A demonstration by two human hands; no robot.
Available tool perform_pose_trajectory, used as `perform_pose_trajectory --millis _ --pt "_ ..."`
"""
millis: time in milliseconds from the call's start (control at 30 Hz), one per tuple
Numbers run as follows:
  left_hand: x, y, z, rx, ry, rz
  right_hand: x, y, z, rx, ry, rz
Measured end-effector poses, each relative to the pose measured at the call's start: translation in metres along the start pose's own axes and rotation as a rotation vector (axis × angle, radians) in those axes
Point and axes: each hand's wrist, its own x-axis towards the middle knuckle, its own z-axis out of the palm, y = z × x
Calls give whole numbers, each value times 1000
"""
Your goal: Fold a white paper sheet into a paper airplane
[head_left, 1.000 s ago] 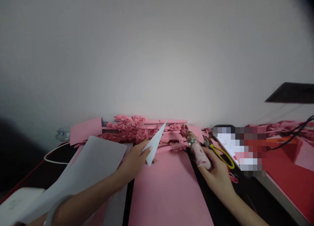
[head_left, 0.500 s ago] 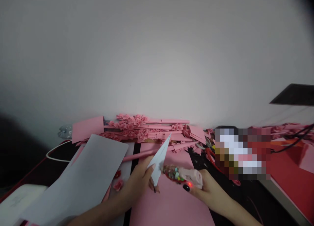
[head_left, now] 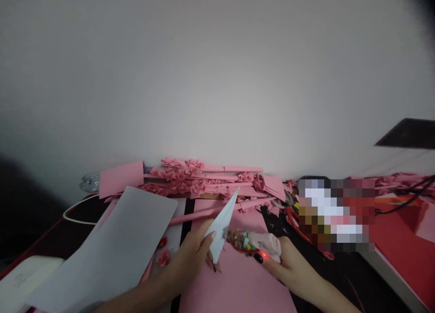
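Note:
My left hand is closed round a folded white paper, thumb on its face, with the sharp tip pointing up and to the right. In my right hand is a pale pink glue gun, its front part covered in colourful bits and a red light glowing near my thumb. The glue gun's nozzle meets or nearly meets the right side of the folded paper; contact is hard to make out. Beneath both hands lies a large pink sheet.
Pink paper flowers with rolled stems lie along the wall. Large white sheets cover the left side, near a white box. Red-handled scissors and a blurred-out patch are at right, beside a red sheet.
The folded paper has tilted slightly, its tip shifting a little right and down. The glue gun stays beside it, barely moved. Both hands keep their hold.

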Motion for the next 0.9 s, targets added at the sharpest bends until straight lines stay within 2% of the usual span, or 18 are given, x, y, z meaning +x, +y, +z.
perform_pose_trajectory --millis 500,900 --pt "-2 -1 -2 -97 -60 -56 2 0 -4 -39 171 26" --pt "-3 -3 -3 -110 -85 -58 2 6 -4 30 174 71"
